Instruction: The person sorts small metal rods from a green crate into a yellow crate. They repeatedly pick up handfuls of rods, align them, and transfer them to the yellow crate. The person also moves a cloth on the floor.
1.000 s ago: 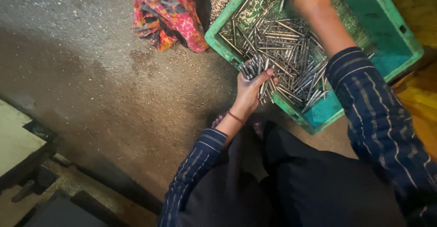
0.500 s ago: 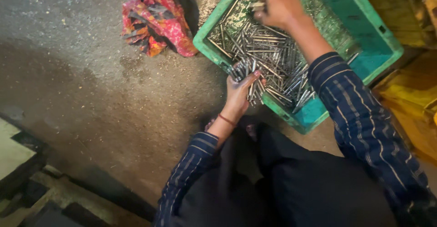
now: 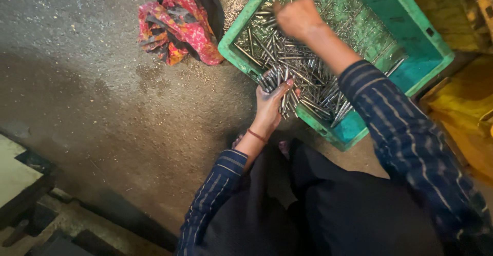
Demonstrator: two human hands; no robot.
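A rough, speckled concrete floor (image 3: 102,107) fills most of the scene, grey and gritty, darker toward the middle where shadow falls across it. A crumpled red and orange patterned cloth (image 3: 177,27) lies on it near the top, partly over a dark bundle. At the lower left, the pale corner of a slab (image 3: 13,176) sits above dark metal framework. Yellow sheeting (image 3: 462,127) glows at the right edge under warm light.
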